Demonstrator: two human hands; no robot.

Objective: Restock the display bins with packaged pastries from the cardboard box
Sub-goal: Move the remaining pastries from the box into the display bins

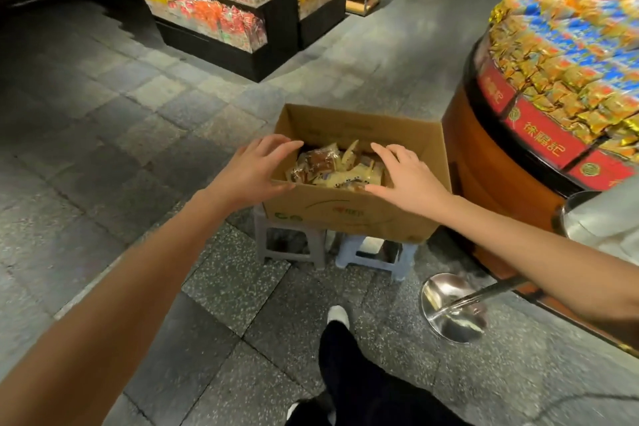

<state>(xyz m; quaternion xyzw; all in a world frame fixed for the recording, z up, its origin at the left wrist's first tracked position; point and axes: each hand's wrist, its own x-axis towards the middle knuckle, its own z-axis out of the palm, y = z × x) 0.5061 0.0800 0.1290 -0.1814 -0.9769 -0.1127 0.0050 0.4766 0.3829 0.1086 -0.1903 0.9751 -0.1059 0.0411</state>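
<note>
The cardboard box (349, 214) was open at the top and sat across two little plastic stools, a grey one (290, 247) and a pale blue one (375, 258). It was only partly full: a loose heap of packaged pastries (328, 168) in clear and cream wrappers lay at the bottom, some with brown cake showing through.

Both hands were out over the box with nothing in them. The left hand (254, 169) was spread, with its fingers over the left rim and its thumb down by the near left corner. The right hand (406, 173) was spread too, above the near right part of the opening, with its thumb along the front edge. Couldn't really tell if either was actually touching the cardboard.

Just right of the box stood a round display stand (484, 166) with an orange-brown body and red panels (539, 138), its bins piled with gold, orange and blue packets (567, 55). A black shelf unit (276, 28) further back held more bright bags.

The floor (103, 135) was grey speckled stone tile. A chrome post base (453, 309) sat near the stand, and a dark trouser leg with a white shoe (337, 313) showed below.
</note>
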